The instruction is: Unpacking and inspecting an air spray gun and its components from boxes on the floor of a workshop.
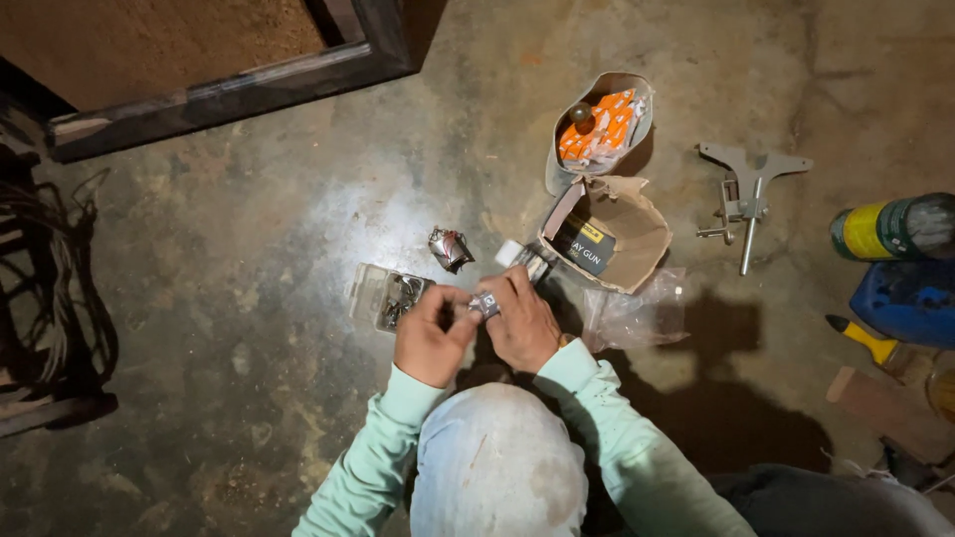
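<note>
- A small shiny metal part point(484, 303) is being pinched between the two hands, low over the concrete floor point(249, 298), in the middle of the scene.
- It could be dropped – the part is tiny and is being held only at the fingertips, so a slip could send it rolling off into the dark.
- The clear plastic case point(383, 295) just left of the hands is lying open, so a bump from a wrist could be spilling the little bits inside it.
- The left hand point(431, 336) is being held curled, thumb and fingers closed narrow on the near-left side of the part.
- The right hand point(522, 320) is being held bent over the top, fingers closed on the same part, knuckles facing up.
- Both arms, in pale green sleeves, are being brought in close together from the near side.
- A crumpled foil scrap point(450, 248) is lying a little farther off.
- An open cardboard box point(609, 235) and a clear plastic bag point(637, 316) are sitting to the right – a metal bracket point(748, 194) is lying farther right.
</note>
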